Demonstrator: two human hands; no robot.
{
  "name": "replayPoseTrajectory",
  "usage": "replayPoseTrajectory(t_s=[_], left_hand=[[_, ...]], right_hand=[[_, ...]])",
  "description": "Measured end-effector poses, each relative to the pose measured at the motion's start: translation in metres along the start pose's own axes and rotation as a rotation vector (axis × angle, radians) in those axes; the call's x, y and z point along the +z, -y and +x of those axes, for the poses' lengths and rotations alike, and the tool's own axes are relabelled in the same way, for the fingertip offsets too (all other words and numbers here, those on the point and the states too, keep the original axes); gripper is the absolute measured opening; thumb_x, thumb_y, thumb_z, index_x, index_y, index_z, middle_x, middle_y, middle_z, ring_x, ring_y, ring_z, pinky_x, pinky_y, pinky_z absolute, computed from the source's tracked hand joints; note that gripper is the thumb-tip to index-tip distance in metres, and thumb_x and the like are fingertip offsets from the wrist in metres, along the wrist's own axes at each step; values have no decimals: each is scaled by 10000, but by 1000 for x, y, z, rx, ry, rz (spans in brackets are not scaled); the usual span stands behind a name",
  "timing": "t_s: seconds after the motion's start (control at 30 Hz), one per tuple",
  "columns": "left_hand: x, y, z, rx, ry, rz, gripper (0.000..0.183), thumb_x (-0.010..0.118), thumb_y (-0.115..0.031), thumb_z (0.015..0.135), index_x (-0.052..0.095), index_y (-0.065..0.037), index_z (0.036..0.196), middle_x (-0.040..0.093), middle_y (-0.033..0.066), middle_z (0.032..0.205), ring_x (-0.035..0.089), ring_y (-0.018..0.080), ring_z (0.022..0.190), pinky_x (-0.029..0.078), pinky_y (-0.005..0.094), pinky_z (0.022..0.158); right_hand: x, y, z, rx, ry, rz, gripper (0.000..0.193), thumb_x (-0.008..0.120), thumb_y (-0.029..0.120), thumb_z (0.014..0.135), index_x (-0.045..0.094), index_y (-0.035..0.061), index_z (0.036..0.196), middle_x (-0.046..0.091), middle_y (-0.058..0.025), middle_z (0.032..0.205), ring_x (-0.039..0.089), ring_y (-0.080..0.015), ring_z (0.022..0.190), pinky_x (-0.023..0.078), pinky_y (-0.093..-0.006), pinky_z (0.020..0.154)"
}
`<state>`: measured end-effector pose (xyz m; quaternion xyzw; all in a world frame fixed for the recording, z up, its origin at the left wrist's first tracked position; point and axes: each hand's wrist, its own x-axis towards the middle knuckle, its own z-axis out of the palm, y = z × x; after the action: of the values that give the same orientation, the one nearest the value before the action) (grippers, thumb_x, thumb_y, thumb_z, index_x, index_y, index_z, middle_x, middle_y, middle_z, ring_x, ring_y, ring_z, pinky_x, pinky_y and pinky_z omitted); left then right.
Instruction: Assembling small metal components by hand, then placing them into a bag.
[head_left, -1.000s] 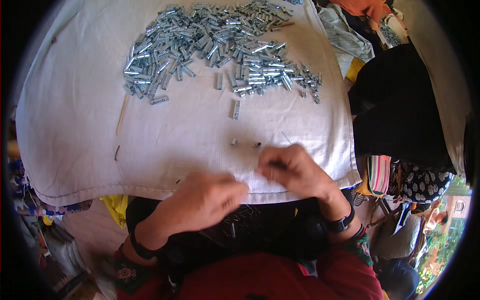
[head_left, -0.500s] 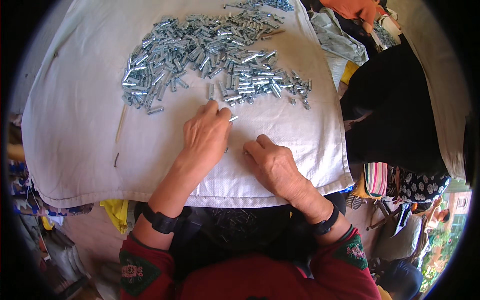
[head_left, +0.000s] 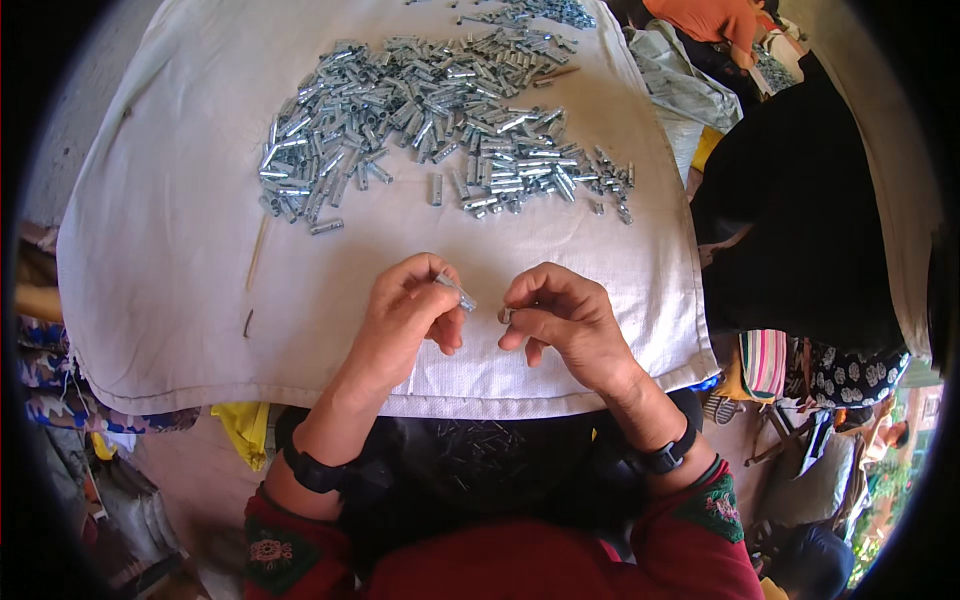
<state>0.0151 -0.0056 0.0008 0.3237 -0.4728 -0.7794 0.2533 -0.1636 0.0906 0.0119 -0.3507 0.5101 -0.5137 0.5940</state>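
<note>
Between the thumb and fingers of my left hand [head_left: 402, 318] is a short silvery metal tube [head_left: 458, 292], its free end pointing toward the other hand. My right hand [head_left: 578, 330] pinches a small metal piece [head_left: 506, 315], mostly hidden by the fingertips. The two hands face each other just above the white cloth [head_left: 350, 250], close together but not touching. Beyond them spreads a heap of similar metal tubes [head_left: 410, 100]. Several shorter metal bits [head_left: 606, 172] lie at its right end.
A thin stick [head_left: 257, 250] and a small dark twig [head_left: 248, 323] lie on the cloth's left. Another small metal heap [head_left: 540, 12] is at the far edge. Below the near edge, a dark container [head_left: 470, 460] holds metal pieces. Someone in orange [head_left: 710, 20] sits far right.
My left hand has drawn back from the heap's edge, bringing the metal tube toward me. My right hand has turned inward, and a small metal piece now shows at its fingertips.
</note>
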Motion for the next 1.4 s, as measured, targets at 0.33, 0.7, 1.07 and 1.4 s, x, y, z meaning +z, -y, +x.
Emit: replayPoseTrajectory(t_s=[0.33,0.7,1.07,1.4], left_hand=[[11,10,-5,4,9,-35,132,494,-86,870,561,11,931,592,70,694,591,125,535,511,248,484],[16,10,-16,65,56,-18,192,502,-109,907,574,18,1032,598,65,729,602,122,590,511,241,524],[25,10,-26,147,56,37,238,482,-179,946,537,21,1064,587,64,720,588,112,597,498,223,557],[28,15,-36,89,145,-257,259,443,-219,963,513,11,1059,568,84,751,545,119,561,474,227,505]], right_hand=[[7,8,-3,51,32,110,104,551,18,869,529,-26,961,610,-97,823,648,-158,650,484,-215,482],[3,1,-3,38,20,128,99,555,67,884,530,-20,925,609,-83,776,606,-114,554,465,-205,450],[7,-7,-1,-34,9,175,147,603,119,875,529,-6,893,601,-60,708,548,-86,471,421,-192,400],[15,-16,-5,27,189,370,201,586,210,894,493,32,891,578,-69,641,463,-98,392,367,-216,343]])
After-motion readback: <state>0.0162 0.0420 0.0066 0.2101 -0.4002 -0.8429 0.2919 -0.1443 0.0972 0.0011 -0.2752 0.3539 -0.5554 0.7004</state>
